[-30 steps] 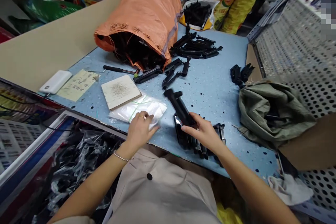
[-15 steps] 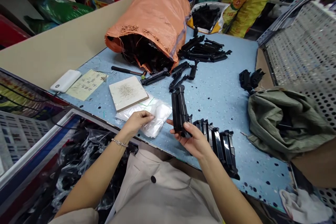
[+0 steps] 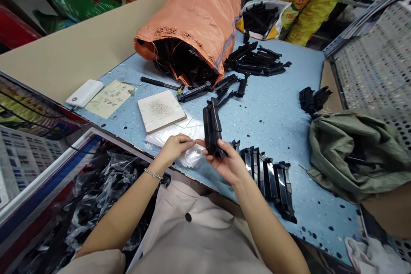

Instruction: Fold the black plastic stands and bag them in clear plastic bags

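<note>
Black long plastic clip [image 3: 212, 128] is gripped at its near end by the right hand [image 3: 229, 165], long axis pointing away across the desk [image 3: 272, 111], while a clear plastic bag [image 3: 184, 147] just to its left is pinched by the left hand [image 3: 175, 147]

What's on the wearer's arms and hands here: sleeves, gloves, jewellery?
Both forearms are bare, with no gloves on either hand. The left hand has a thin silver bead bracelet at the wrist; a ring cannot be made out in this frame. The right hand and its wrist carry nothing visible. A beige sleeve edge shows at the left upper arm, matching the beige buttoned garment.
</note>
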`<state>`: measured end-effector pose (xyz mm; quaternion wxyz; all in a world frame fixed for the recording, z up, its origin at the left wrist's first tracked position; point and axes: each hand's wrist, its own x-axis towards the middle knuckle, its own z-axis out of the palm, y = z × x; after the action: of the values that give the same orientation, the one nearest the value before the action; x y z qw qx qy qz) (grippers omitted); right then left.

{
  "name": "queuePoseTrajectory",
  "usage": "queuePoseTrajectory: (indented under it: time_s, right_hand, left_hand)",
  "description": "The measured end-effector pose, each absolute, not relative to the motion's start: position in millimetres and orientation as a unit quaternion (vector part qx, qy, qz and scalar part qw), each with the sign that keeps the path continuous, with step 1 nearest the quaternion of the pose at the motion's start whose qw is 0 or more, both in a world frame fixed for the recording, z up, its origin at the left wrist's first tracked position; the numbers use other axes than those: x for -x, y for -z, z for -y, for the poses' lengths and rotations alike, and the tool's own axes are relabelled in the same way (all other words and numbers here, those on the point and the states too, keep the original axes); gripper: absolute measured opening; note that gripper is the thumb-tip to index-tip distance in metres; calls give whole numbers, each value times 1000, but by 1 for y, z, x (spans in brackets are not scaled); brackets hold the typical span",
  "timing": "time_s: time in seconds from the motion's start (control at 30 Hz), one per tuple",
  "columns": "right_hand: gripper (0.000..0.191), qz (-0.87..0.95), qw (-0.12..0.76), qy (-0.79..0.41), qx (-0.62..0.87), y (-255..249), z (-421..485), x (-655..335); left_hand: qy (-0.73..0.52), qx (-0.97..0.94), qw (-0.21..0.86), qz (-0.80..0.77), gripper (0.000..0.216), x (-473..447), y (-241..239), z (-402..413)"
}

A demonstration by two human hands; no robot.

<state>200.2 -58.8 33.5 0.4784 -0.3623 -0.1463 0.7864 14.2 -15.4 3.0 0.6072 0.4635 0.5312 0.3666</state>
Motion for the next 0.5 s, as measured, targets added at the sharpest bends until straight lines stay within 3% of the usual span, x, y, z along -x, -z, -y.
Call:
queuePoseTrajectory:
  time_s: [0.37,0.5]
  right_hand:
    - [26,161,458,-789,377,-28,66,-196]
    - [26,128,481,-778,384,-20,60,-187]
  left_hand:
    - [-388,-454,609,-522,20,-19,-5,18]
    - [-438,-447,561,-542,17,-12,-3,17]
